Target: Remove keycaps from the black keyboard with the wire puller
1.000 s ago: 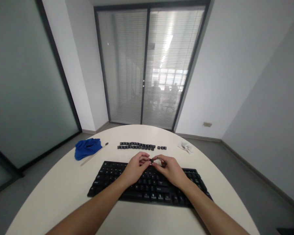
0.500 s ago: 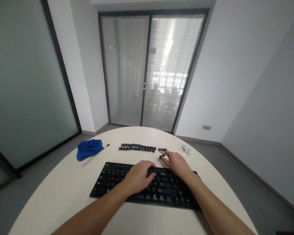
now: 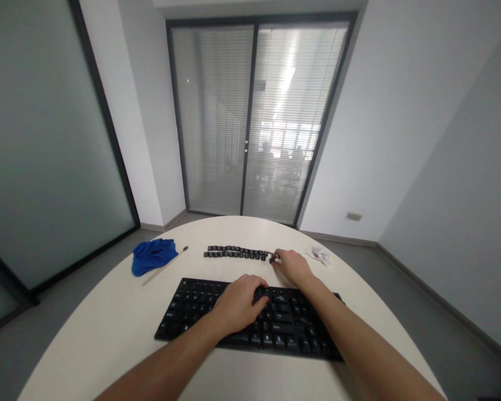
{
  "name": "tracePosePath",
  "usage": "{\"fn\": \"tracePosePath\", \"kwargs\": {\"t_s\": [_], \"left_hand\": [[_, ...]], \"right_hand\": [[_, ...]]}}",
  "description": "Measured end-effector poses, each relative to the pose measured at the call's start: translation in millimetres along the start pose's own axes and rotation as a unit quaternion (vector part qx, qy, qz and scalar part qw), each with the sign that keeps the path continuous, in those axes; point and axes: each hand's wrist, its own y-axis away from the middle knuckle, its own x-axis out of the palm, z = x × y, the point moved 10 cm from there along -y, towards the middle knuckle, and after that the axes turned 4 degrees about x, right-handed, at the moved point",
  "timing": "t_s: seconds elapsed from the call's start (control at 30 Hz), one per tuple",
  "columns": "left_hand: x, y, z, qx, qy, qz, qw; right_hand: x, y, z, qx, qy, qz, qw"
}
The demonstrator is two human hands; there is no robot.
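A black keyboard (image 3: 179,309) lies near the front of the round table. My left hand (image 3: 240,303) rests over its middle, thumb and index finger apart, with nothing between them. Beyond the keyboard, loose black keycaps (image 3: 236,252) stand in two rows. At the right end of these rows is my right hand (image 3: 290,266), its thumb and fingertips pinched on a small black keycap (image 3: 271,259). The fingers partly hide that keycap and those next to it.
On the pale table (image 3: 108,328) a crumpled blue cloth (image 3: 152,256) lies at the left, with a thin brush (image 3: 165,267) beside it. A crumpled white tissue (image 3: 318,255) is at the right. A glass door with blinds stands beyond.
My right hand has moved away from me with the keycap, up to the right end of the rows. My left hand has stayed almost in place on the keyboard.
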Motion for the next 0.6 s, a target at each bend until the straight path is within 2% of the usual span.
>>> {"fn": "tracePosePath", "kwargs": {"t_s": [0.37, 0.6], "left_hand": [[1.8, -0.2, 0.9, 0.006, 0.002, 0.003, 1.000], [1.8, -0.3, 0.3, 0.004, -0.001, 0.005, 1.000]], "right_hand": [[6.9, -6.8, 3.0, 0.000, 0.003, 0.000, 1.000], [4.4, -3.4, 7.6, -0.009, -0.010, -0.006, 1.000]]}}
